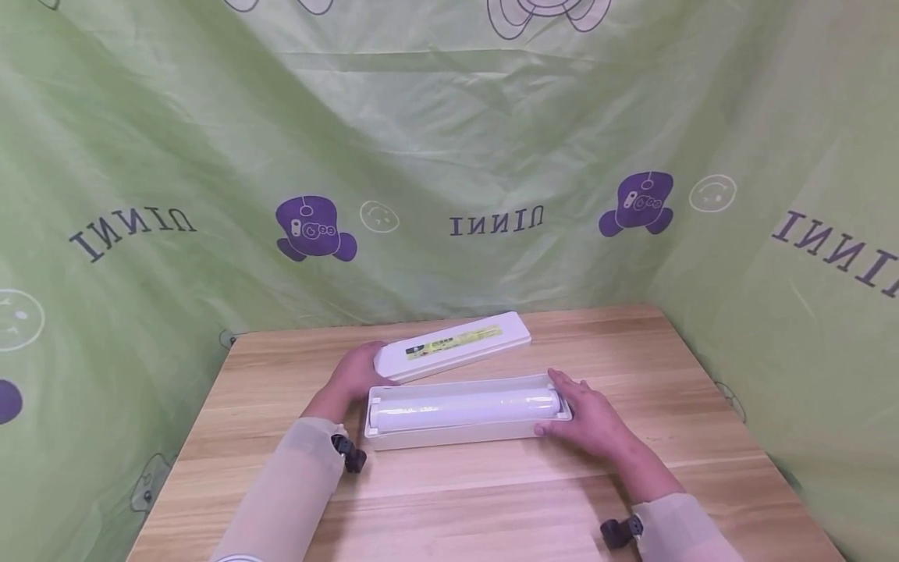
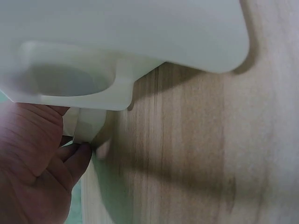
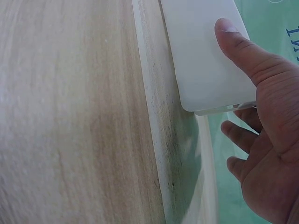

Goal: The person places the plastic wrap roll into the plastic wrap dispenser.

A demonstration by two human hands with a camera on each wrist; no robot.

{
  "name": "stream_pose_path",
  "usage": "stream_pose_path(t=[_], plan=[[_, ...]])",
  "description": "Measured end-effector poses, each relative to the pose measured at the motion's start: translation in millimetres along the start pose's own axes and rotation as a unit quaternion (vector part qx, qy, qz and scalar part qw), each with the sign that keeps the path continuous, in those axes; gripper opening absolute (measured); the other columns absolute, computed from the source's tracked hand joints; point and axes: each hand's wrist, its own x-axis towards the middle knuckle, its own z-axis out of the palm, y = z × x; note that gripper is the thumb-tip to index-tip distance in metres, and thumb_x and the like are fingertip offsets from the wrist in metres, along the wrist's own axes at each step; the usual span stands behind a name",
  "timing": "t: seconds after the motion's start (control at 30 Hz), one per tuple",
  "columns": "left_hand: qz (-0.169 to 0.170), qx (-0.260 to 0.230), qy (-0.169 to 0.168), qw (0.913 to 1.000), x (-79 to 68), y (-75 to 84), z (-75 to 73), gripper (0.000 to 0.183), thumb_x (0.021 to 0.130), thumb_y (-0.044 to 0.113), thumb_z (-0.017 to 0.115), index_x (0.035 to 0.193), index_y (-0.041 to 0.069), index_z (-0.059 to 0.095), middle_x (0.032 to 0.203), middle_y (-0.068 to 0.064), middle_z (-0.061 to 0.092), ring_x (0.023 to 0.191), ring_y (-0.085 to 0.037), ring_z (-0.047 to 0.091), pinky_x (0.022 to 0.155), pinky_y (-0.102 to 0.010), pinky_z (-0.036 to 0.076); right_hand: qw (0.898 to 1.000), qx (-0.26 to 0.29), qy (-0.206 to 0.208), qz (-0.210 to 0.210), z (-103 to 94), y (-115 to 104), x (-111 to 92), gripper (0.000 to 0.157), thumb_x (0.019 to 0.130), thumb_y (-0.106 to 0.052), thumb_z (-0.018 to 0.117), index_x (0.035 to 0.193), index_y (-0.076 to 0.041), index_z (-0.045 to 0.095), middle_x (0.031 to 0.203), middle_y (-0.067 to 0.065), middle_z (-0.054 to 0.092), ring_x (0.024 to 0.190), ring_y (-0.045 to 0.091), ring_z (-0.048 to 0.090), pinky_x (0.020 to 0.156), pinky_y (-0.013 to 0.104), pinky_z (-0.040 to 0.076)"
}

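Note:
A long white box (image 1: 456, 436) without its lid sits on the wooden table, with a shiny, film-like white roll (image 1: 463, 408) lying inside. Its right end is held by my right hand (image 1: 590, 417), the thumb against the near wall and fingers at the far corner. Behind the box lies its white lid (image 1: 463, 346), slanted, with a yellow-green label. My left hand (image 1: 354, 375) grips the lid's left end; in the left wrist view its fingertips (image 2: 83, 154) press that end, while the thumb is hidden behind the box.
The wooden table (image 1: 492, 499) ends at a green cloth (image 1: 435, 156) that hangs behind and on both sides, printed with purple figures and letters. A small black camera (image 1: 349, 454) is worn on the left wrist, another black camera (image 1: 621, 532) on the right.

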Motion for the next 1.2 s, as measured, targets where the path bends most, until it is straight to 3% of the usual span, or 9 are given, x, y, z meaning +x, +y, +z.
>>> stream_pose_path(t=[0.57, 1.2], plan=[[-0.002, 0.018, 0.015, 0.9997, -2.3, -3.5, -3.4, 0.095, 0.066, 0.037, 0.098, 0.144, 0.000, 0.058, 0.137, -0.020, 0.065, 0.123, -0.039, 0.061, 0.109, -0.054, 0.047, 1.000, 0.003, 0.004, -0.013, 1.1, 1, 1, 0.113, 0.074, -0.061, 0.086, 0.162, -0.010, 0.036, 0.163, 0.018, 0.037, 0.142, 0.061, 0.033, 0.118, 0.067, 0.027], [-0.013, -0.029, 0.024, 0.9992, -7.3, 2.4, -18.3, 0.088, 0.064, 0.034, 0.099, 0.140, 0.009, 0.062, 0.120, -0.008, 0.070, 0.102, -0.025, 0.064, 0.096, -0.045, 0.053, 1.000, 0.009, 0.005, -0.006, 1.0, 0, 0, 0.114, 0.074, -0.063, 0.085, 0.163, -0.013, 0.034, 0.163, 0.018, 0.036, 0.142, 0.061, 0.032, 0.118, 0.068, 0.027]])
